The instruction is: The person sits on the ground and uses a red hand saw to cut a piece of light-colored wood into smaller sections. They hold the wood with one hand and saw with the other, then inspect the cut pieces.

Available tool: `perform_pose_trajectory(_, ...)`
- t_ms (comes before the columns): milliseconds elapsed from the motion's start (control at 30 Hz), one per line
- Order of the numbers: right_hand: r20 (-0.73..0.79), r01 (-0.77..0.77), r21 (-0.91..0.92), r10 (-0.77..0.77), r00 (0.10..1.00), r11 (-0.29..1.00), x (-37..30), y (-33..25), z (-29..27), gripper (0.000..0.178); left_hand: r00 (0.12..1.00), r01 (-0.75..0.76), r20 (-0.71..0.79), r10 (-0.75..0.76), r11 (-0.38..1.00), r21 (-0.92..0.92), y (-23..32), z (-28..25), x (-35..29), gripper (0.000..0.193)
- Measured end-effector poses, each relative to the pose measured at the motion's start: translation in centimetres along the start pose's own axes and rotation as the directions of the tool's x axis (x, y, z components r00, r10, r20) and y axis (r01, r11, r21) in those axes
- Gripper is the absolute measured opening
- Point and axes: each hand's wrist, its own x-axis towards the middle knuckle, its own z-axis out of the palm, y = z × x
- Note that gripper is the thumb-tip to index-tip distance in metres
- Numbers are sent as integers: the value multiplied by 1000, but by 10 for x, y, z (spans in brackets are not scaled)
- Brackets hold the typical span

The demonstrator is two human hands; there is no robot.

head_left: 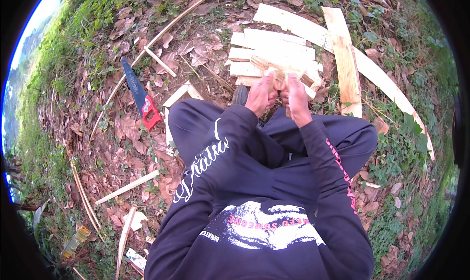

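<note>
My left hand [261,93] and my right hand [295,98] are close together over the boards in front of my crossed legs. Both have their fingers closed, thumbs up, around a piece of light wood [279,78] between them. Glare and the fingers hide much of its shape. Just beyond the hands lies a pile of short pale boards [274,44], side by side, its far part washed out by bright light.
A handsaw [133,84] with a red handle lies on the leaf-strewn ground at left. Long pale planks [387,79] and an upright-lying board [342,60] are at right. Thin wooden strips [128,187] are scattered at left. Offcuts [183,91] rest by my left knee.
</note>
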Motion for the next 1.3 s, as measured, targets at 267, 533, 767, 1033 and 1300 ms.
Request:
perform_pose_trajectory(267,-192,119,377,-48,980,919,34,-23,-85,34,989,-144,-36,142,890,-432,22,-37,15,47)
perform_pose_trajectory(533,-410,230,331,-80,909,915,51,-21,-166,27,982,-182,-123,141,872,-454,23,-31,14,37)
perform_pose_trajectory(767,-419,189,0,-172,892,982,67,11,-181,24,979,-203,-90,183,916,-346,15,-39,20,38)
perform_pose_trajectory(1033,-492,-180,-845,-603,628,503,42,-9,-155,32,968,-161,-222,121,971,-176,10,-46,14,38)
perform_pose_trajectory(1300,-389,-8,-758,-443,808,652,46,5,-155,39,960,-175,-246,136,974,-142,2,-54,25,36)
